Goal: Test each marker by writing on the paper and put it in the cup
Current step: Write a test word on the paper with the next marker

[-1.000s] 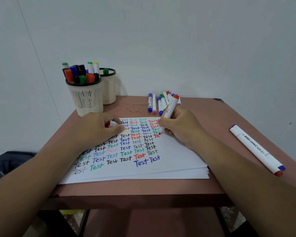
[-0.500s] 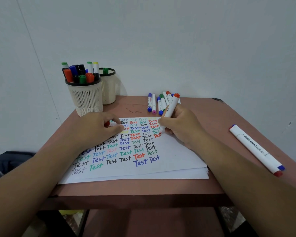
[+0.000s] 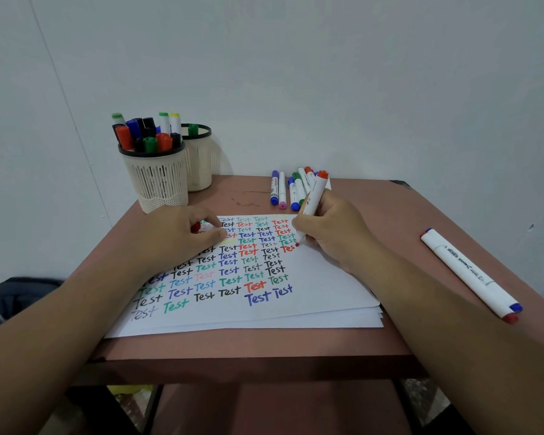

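The white-barrelled marker with a red tip [image 3: 311, 199] sits clamped in the right hand [image 3: 333, 237], tip on the white sheet of paper [image 3: 321, 277] at the table's centre. Since a second ago the red word at the tip has gained little: it reads "Tes", so this test looks nearly finished and the cup comes next. The left hand [image 3: 176, 240] lies curled on the paper at nine o'clock, fingers closed on a small red cap [image 3: 196, 227]. The cream slatted cup [image 3: 154, 180], crowded with markers, stands at eleven o'clock.
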The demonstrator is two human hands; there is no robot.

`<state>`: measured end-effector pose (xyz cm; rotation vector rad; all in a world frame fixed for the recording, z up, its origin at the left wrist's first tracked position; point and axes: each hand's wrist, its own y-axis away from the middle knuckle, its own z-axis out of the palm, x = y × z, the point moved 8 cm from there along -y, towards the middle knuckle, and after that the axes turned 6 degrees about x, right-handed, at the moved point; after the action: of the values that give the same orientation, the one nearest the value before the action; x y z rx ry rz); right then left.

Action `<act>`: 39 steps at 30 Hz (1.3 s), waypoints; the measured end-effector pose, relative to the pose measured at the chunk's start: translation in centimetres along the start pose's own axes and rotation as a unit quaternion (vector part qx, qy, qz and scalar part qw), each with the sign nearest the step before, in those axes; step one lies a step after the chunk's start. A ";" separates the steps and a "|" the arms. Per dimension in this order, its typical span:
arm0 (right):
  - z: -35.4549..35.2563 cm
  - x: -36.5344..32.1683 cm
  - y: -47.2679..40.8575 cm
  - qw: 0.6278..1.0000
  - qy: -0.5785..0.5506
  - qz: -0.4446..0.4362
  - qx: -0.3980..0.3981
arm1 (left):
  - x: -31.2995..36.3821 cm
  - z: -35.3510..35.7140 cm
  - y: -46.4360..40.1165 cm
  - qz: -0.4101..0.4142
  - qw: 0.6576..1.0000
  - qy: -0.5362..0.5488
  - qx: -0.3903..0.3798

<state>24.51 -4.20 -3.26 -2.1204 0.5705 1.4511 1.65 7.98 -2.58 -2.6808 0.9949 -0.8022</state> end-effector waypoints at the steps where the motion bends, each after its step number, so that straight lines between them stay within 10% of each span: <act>1: 0.1 -0.1 0.1 1.000 -0.008 0.003 -0.006 | 0.0 0.0 0.0 0.000 1.000 0.000 0.000; 22: 0.0 -0.5 0.5 1.000 0.008 -0.005 -0.002 | 0.7 -0.4 0.5 -0.013 1.000 -0.004 -0.008; 39: 0.4 -2.9 0.3 0.957 -0.287 0.022 -0.016 | 0.8 -1.6 0.3 0.011 0.997 0.049 0.058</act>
<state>23.07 -4.04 -0.68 -1.5901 0.3695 1.9967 1.13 7.30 -1.01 -2.5509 0.9650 -0.9635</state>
